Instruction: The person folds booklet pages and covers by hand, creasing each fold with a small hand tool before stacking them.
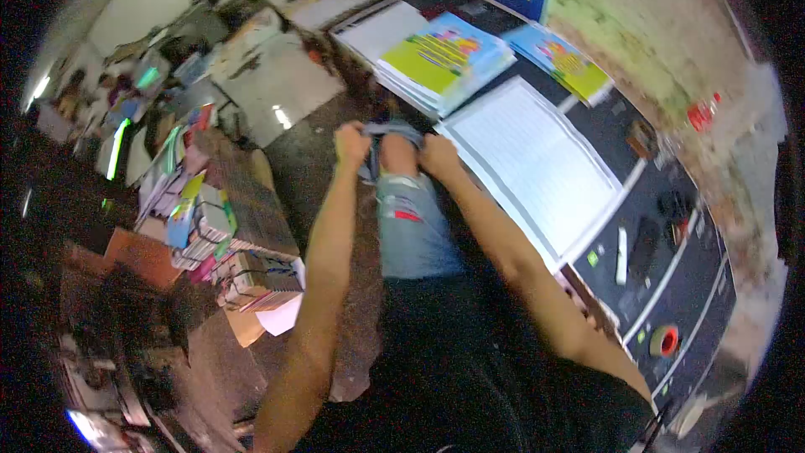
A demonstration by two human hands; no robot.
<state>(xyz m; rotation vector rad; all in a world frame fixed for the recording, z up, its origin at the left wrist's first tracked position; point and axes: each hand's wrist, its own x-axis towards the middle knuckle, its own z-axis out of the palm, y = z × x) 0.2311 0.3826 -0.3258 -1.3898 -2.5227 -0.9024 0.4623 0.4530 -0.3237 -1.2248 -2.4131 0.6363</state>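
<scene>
My left hand point(352, 144) is closed at the left edge of a bunched blue-grey cloth point(394, 129), which looks like denim. On the other side, my right hand point(439, 157) is closed at the cloth's right edge, beside the table. Between both hands shows a bare knee point(398, 155), with the faded jeans point(415, 226) below it in view. A stack of ruled paper sheets point(537, 168) lies on the dark table just right of my right hand. Beyond it sits a stack of green and blue printed booklets point(444, 59).
More printed covers point(566, 63) lie near the wall. The dark table point(662, 285) also bears a white marker-like stick point(621, 256) and a tape roll point(664, 341). Tied book bundles point(251, 277) stand on the floor at left. A red-labelled bottle point(703, 113) is at right.
</scene>
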